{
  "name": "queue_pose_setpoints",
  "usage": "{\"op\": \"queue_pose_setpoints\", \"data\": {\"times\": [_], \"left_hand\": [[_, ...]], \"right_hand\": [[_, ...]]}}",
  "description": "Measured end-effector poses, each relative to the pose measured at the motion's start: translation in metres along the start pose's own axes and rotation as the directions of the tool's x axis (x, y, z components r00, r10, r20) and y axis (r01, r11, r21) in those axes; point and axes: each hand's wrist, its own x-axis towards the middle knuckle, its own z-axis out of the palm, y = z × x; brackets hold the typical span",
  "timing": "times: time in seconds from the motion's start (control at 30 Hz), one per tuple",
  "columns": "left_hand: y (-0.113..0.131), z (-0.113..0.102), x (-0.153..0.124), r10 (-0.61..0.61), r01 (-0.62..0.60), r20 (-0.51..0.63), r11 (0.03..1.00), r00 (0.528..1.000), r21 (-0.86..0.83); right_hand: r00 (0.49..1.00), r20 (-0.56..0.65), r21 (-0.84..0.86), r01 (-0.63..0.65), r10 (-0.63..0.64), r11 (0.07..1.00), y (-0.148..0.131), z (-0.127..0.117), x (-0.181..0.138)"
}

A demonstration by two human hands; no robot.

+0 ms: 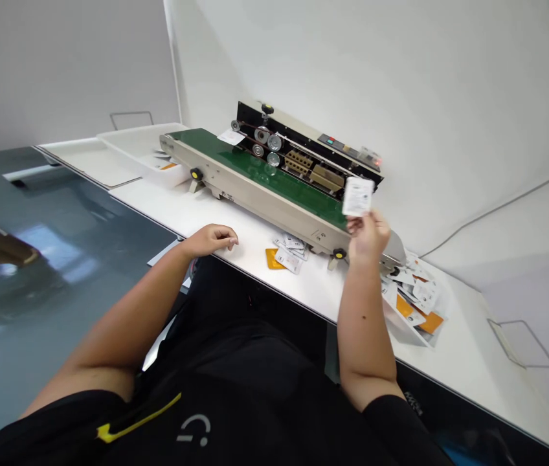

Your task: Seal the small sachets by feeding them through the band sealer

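Right fingers [356, 224] pinch a white sachet [357, 196] up before the band sealer [274, 178], seemingly for inspection; left fingers [224, 237] curl loosely, empty, on the bench [259, 275]

The print on the white sachet [357, 197] in the right hand [369, 236] is too small to read, as is the band sealer's control panel [347, 147]; overlapping packets [413, 298] hide one another
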Motion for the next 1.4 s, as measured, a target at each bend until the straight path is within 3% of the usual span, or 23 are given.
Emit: {"op": "queue_pose_setpoints", "data": {"times": [0.07, 0.13, 0.27, 0.5, 0.63, 0.77, 1.03, 1.4], "left_hand": [[-0.001, 0.000, 0.000, 0.016, -0.016, -0.018, 1.000, 1.000, -0.008], [-0.003, -0.001, 0.000, 0.027, -0.028, -0.033, 1.000, 0.999, -0.013], [-0.004, -0.002, 0.001, 0.017, -0.017, -0.040, 1.000, 0.999, -0.011], [-0.003, -0.002, 0.001, -0.014, 0.014, -0.039, 1.000, 0.999, 0.007], [-0.004, -0.002, 0.002, -0.015, 0.016, -0.051, 1.000, 0.999, 0.019], [-0.004, -0.002, 0.003, -0.011, 0.013, -0.064, 0.999, 0.998, 0.029], [-0.005, -0.003, 0.003, -0.032, 0.035, -0.062, 0.998, 0.998, 0.057], [-0.009, -0.003, 0.004, -0.048, 0.051, -0.046, 0.996, 0.998, 0.068]], "right_hand": [[0.986, -0.162, -0.018, -0.031, 0.027, 0.999, -0.006, -0.018, 0.033], [0.971, -0.208, -0.051, -0.128, 0.114, 0.991, -0.005, -0.030, 0.054], [0.954, -0.157, -0.111, -0.275, 0.256, 0.955, 0.000, -0.030, 0.068], [0.928, 0.010, -0.145, -0.367, 0.373, 0.919, -0.002, -0.019, 0.073], [0.924, -0.085, -0.099, -0.381, 0.373, 0.919, 0.001, -0.018, 0.077], [0.930, -0.229, -0.033, -0.304, 0.288, 0.952, 0.005, -0.019, 0.078], [0.931, -0.128, -0.150, -0.358, 0.341, 0.922, 0.007, -0.016, 0.079], [0.961, -0.061, -0.277, -0.275, 0.269, 0.921, 0.018, -0.013, 0.082]]}}
